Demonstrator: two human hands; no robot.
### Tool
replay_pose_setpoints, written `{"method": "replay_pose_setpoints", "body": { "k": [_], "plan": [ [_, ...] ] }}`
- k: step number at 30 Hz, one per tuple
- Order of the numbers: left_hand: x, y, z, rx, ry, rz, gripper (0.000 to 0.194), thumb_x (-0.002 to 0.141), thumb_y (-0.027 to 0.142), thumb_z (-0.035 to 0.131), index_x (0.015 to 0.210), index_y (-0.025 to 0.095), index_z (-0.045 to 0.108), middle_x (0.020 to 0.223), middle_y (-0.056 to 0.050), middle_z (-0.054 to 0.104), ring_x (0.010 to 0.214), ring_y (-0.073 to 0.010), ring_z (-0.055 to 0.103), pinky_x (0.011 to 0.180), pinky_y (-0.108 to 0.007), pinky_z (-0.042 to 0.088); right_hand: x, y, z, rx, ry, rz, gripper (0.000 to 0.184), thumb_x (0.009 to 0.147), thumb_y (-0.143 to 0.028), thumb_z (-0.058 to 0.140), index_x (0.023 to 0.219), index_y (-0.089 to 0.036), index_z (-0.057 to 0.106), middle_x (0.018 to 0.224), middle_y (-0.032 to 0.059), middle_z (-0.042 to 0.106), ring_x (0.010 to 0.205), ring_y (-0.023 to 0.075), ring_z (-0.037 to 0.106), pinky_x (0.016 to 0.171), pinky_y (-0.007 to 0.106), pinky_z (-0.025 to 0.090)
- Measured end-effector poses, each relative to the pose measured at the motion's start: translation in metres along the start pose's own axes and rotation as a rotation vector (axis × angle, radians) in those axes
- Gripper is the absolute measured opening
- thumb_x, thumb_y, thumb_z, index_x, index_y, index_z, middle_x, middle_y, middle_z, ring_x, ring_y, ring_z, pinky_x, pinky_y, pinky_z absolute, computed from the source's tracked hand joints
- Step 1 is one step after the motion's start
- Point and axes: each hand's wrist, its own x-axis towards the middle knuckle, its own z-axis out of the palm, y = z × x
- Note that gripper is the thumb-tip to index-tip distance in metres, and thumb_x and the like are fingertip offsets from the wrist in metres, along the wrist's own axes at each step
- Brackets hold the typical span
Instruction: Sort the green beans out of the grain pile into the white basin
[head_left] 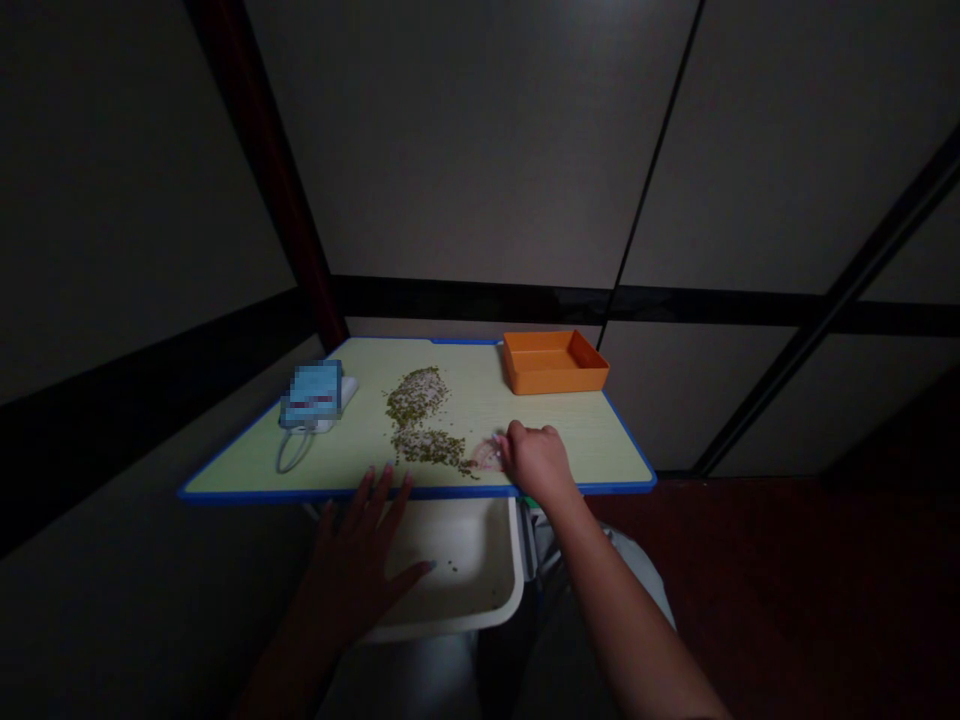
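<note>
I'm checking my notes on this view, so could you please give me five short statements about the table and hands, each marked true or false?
1. The grains lie on the table. True.
2. The orange tray stands to the left of the grains. False: it stands to their right, at the far side of the table.
3. The right hand is closed on a pink piece. True.
4. The left hand is a closed fist. False: it is open, with its fingers spread.
5. A few dark specks lie in the white bin. True.
</note>
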Motion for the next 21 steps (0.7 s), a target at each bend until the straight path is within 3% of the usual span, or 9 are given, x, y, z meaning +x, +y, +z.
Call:
{"method": "replay_pose_setpoints", "body": {
  "k": [21],
  "plan": [
    [0.0026, 0.0024, -0.0036, 0.0, -0.101, -0.044, 0.086, 0.078, 0.065, 0.046, 0.148, 0.019, 0.026, 0.156, -0.014, 0.023, 0.143, -0.0356, 0.024, 0.107, -0.063, 0.024, 0.0041, -0.0026, 0.0001, -0.016, -0.011, -0.031, 0.027, 0.098, -0.033, 0.034, 0.097, -0.016, 0.055, 0.085, 0.01, 0.073, 0.076, 0.0222, 0.068, 0.071, 0.034, 0.036]
  ]
}}
